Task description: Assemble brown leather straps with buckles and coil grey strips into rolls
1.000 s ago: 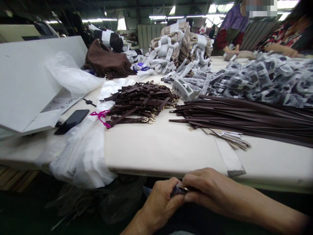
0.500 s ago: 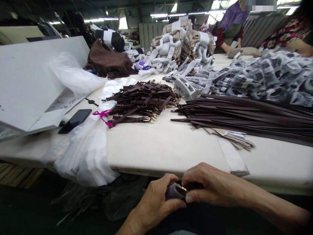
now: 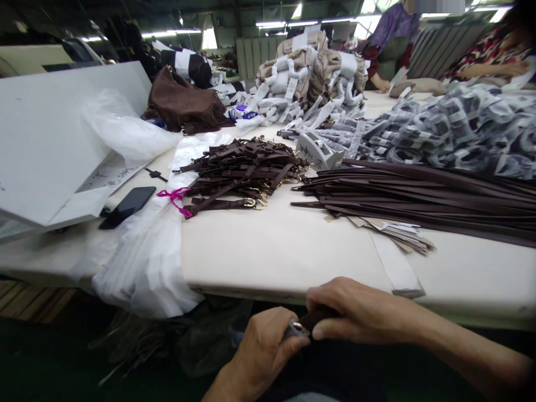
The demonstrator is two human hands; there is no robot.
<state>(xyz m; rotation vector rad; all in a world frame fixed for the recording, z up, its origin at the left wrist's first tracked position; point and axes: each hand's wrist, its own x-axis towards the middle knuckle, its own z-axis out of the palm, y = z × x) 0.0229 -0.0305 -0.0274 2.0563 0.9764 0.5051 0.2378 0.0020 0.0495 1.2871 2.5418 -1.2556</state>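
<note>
Just below the table's front edge, my left hand point(image 3: 270, 343) is closed on a small gold-coloured buckle point(image 3: 298, 327) with clear bluish plastic wrap around it. My right hand point(image 3: 352, 310) pinches a dark brown strap point(image 3: 316, 318) close beside the buckle. The strap runs between the two hands; most of it is hidden by my fingers. On the table ahead lies a pile of short brown straps point(image 3: 247, 167) with gold buckles and clips. Long brown straps point(image 3: 419, 195) are stacked to the right.
White plastic bags point(image 3: 146, 268), tied with a pink ribbon point(image 3: 176, 200), hang over the edge. A phone point(image 3: 129, 206) lies on the left, near a white box point(image 3: 67, 139). A tape dispenser point(image 3: 316, 151) stands behind the straps. Plastic-wrapped coils point(image 3: 456, 123) heap at right; co-workers stand beyond.
The brown strap now shows between my hands, and the buckle has turned. My left hand has closed further over the plastic wrap. My right hand has shifted slightly left.
</note>
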